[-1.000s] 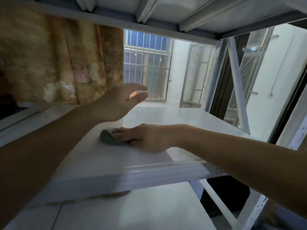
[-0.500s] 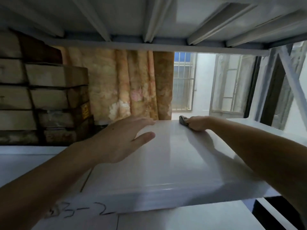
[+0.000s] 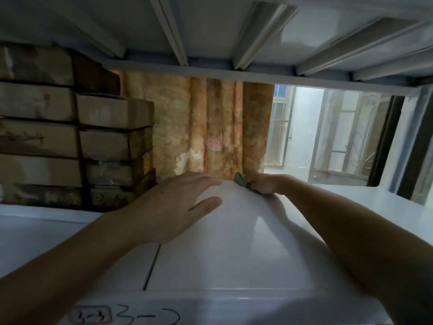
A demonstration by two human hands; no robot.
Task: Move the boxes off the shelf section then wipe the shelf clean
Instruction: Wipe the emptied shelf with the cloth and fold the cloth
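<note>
The white shelf (image 3: 234, 261) fills the lower middle of the view, and its section in front of me is bare. My right hand (image 3: 266, 184) reaches to the shelf's far edge and presses a grey-green cloth (image 3: 240, 178) onto it. My left hand (image 3: 178, 207) hovers flat just above the shelf's left part, fingers spread and holding nothing. Several stacked brown cardboard boxes (image 3: 77, 141) stand on the neighbouring section at the left.
The upper shelf's underside with metal ribs (image 3: 210, 31) hangs close overhead. An orange patterned curtain (image 3: 210, 127) hangs behind the shelf, a barred window (image 3: 280, 127) to its right. Handwritten labels (image 3: 121, 317) mark the shelf's front lip. A seam (image 3: 152, 266) divides the sections.
My right hand has slid the cloth from near the shelf's front to its far edge. The view has swung left, bringing the stacked boxes into sight. My left hand stays open over the shelf.
</note>
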